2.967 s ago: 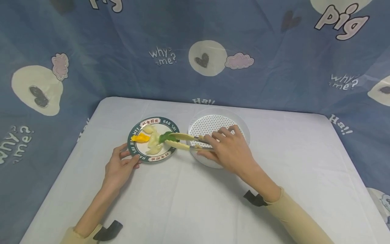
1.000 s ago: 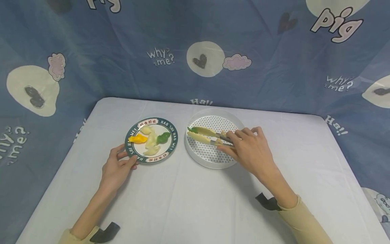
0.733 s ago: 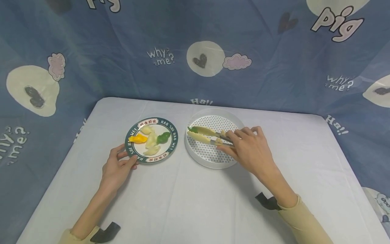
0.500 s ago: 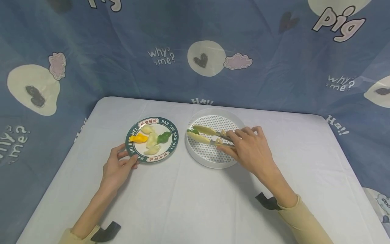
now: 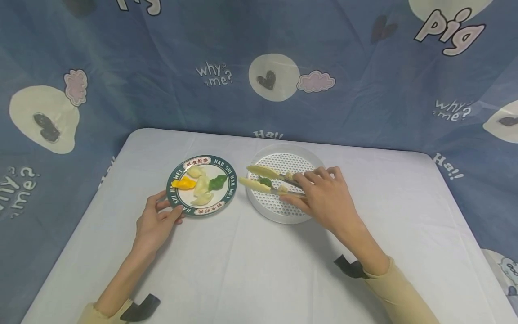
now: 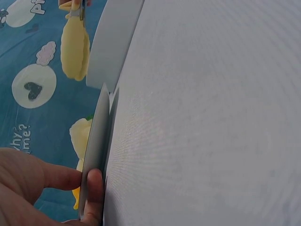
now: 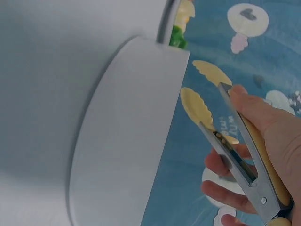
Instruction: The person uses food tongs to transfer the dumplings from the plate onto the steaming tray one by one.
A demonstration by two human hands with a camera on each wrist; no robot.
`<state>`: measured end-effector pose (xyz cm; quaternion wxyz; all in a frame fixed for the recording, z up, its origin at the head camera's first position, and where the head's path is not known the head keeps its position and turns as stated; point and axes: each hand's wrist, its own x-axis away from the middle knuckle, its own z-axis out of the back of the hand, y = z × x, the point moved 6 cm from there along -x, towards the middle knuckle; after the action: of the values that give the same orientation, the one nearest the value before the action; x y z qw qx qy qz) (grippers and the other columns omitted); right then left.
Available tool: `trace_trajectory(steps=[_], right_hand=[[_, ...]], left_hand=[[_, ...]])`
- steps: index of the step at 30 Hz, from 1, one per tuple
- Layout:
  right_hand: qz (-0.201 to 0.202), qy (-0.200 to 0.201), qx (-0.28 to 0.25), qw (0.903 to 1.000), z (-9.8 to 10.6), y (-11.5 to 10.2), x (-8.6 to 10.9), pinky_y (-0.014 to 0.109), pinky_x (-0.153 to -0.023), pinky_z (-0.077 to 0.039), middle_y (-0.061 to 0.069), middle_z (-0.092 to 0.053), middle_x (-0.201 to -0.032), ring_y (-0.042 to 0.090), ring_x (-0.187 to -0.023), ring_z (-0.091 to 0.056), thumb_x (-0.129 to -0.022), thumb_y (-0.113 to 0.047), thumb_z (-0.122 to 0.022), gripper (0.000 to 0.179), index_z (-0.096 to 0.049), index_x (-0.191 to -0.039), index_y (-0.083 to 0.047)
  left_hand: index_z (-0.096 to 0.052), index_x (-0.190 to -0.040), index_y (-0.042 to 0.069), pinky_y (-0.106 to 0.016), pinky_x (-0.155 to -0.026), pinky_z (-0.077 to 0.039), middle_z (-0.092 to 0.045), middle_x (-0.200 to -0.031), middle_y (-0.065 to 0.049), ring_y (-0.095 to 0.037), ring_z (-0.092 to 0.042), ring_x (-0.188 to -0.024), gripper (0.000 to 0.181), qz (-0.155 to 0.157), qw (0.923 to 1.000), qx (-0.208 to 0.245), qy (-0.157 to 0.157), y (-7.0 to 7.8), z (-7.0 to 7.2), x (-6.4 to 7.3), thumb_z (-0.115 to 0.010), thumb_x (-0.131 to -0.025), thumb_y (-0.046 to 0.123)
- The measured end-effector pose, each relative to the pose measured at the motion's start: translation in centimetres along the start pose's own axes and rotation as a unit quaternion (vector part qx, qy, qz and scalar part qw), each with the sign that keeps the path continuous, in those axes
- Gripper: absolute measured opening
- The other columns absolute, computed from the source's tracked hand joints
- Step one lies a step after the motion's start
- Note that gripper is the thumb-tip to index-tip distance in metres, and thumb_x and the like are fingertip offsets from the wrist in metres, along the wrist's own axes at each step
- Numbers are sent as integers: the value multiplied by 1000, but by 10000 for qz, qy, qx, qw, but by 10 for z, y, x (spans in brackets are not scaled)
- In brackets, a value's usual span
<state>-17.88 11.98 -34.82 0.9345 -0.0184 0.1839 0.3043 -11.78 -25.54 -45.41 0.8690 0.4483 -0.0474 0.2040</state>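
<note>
My left hand [image 5: 155, 222] pinches the near-left rim of a round plate [image 5: 173, 198] with a green lettered border; the left wrist view shows thumb and finger on either side of the plate's edge [image 6: 97, 141]. On the plate lie a yellow-orange dumpling [image 5: 184, 183], a green dumpling [image 5: 217, 182] and several pale ones [image 5: 201, 185]. My right hand [image 5: 325, 198] holds metal tongs [image 5: 259, 185] with cream tips, spread apart over a white perforated steamer tray [image 5: 283, 220]. Another green dumpling [image 5: 265, 182] shows in the tray, between the spread tips.
The tray stands right of the plate, a narrow gap between them. Both are on a white cloth-covered table [image 5: 259, 270], towards its back edge. A blue printed curtain [image 5: 182, 103] hangs behind. Dark straps [image 5: 141, 308] show at both wrists.
The tongs went from the plate to the tray with a green dumpling. Since half a second ago they have shifted left and spread, and the dumpling sits in the tray. The left hand stays.
</note>
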Motion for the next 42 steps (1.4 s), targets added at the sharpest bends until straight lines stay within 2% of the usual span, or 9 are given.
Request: trace_trajectory(steps=[3, 7, 16, 19, 25, 28, 31, 35, 42], right_hand=[[121, 24, 44, 9999, -1, -8, -3, 53, -94, -49, 5, -84, -106, 33, -107, -75, -96, -72, -64, 58, -75, -119, -20], [278, 70, 111, 9995, -1, -17, -5, 50, -89, -50, 2, -83, -99, 30, -97, -74, -97, -72, -62, 56, -74, -116, -21], [433, -7, 161, 9989, -3, -31, -11, 44, -81, -46, -2, -81, -96, 25, -85, -69, -97, -74, -62, 57, -74, -120, -24], [494, 0, 121, 9987, -4, -35, -13, 44, -79, -47, -1, -82, -98, 25, -86, -69, -97, -74, -62, 58, -75, -122, -24], [585, -67, 12, 9983, -6, -44, -17, 48, -85, -55, 1, -83, -105, 27, -92, -73, -98, -72, -62, 59, -75, -128, -23], [682, -117, -15, 9976, -9, -49, -18, 44, -81, -52, -2, -81, -98, 24, -86, -69, -98, -72, -62, 57, -74, -126, -23], [821, -62, -13, 9966, -11, -54, -19, 41, -80, -50, -4, -79, -96, 22, -83, -66, -98, -72, -62, 58, -74, -126, -23], [949, 10, -31, 9955, -14, -60, -21, 41, -81, -51, -5, -82, -110, 23, -88, -70, -98, -73, -62, 60, -74, -130, -23], [1060, 67, -39, 9943, -16, -66, -25, 39, -79, -49, -5, -81, -117, 22, -87, -69, -97, -74, -61, 59, -72, -126, -23]], left_hand=[[-17, -170, 1, -32, -94, -53, -56, -151, -28, -4, -76, -87, 80, 10, 10000, 9, -15, 0, 0, 0, -62, -110, 26], [-17, -170, 1, -36, -97, -54, -56, -151, -28, -3, -76, -87, 80, -2, 10000, 36, -41, -1, 0, 0, -62, -110, 26], [-17, -170, 1, -19, -86, -50, -55, -151, -29, -2, -76, -86, 80, -14, 10000, 46, -50, -2, 1, -1, -62, -110, 26], [-17, -170, 2, -25, -91, -53, -56, -150, -28, -2, -76, -87, 80, -16, 10000, 44, -41, -2, 0, 0, -62, -110, 26], [-17, -170, 2, -37, -100, -55, -56, -150, -27, -3, -76, -88, 79, -4, 10000, 31, -22, -2, 0, 1, -62, -110, 25], [-17, -170, 2, -34, -98, -55, -55, -151, -28, -2, -75, -87, 80, -1, 10000, 37, -42, -2, 0, 1, -62, -110, 26], [-16, -170, 1, -23, -91, -52, -54, -151, -28, 0, -74, -86, 80, -4, 10000, 48, -63, -2, 1, 1, -62, -110, 26], [-16, -170, 1, -8, -79, -45, -54, -152, -28, 0, -74, -86, 80, -2, 9999, 92, -76, -2, 1, 1, -62, -110, 26], [-17, -171, 3, -6, -77, -43, -56, -151, -28, -2, -76, -88, 80, -25, 9999, 117, -36, -1, 0, 1, -62, -110, 26]])
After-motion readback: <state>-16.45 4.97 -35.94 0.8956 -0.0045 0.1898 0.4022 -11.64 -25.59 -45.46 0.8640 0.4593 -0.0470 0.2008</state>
